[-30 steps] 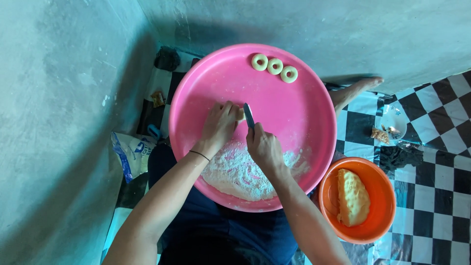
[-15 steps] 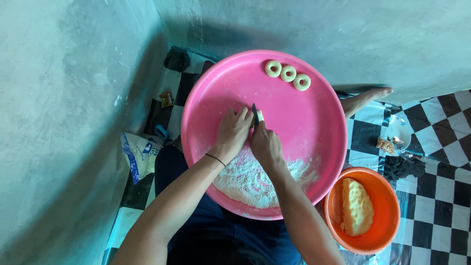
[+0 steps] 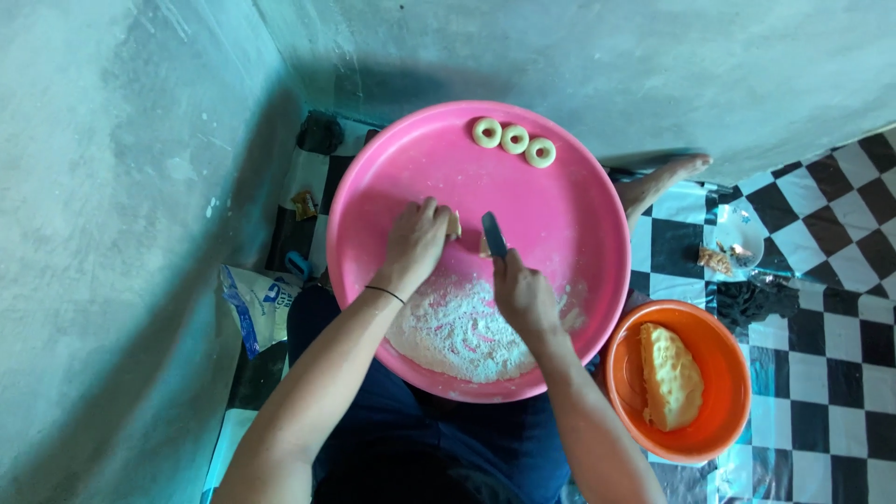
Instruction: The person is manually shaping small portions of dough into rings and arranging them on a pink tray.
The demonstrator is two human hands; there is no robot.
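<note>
A large pink tray (image 3: 579,201) rests on my lap. Three dough rings (image 3: 513,140) lie in a row at its far rim. White flour (image 3: 457,331) covers its near part. My left hand (image 3: 415,243) is closed over a small piece of dough (image 3: 454,224) in the tray's middle. My right hand (image 3: 523,294) grips a dark-bladed knife (image 3: 493,233), its blade standing beside that dough. A thin black band circles my left wrist.
An orange bowl (image 3: 719,364) with a lump of yellow dough (image 3: 670,378) stands to the right on the black-and-white checkered floor. A bare foot (image 3: 667,177) shows past the tray's right rim. A plastic flour bag (image 3: 252,303) lies at left. Grey walls rise behind and left.
My hands have drawn slightly apart in the tray's middle; the left now covers a dough piece and the knife blade stands clear beside it. The view has shifted a little.
</note>
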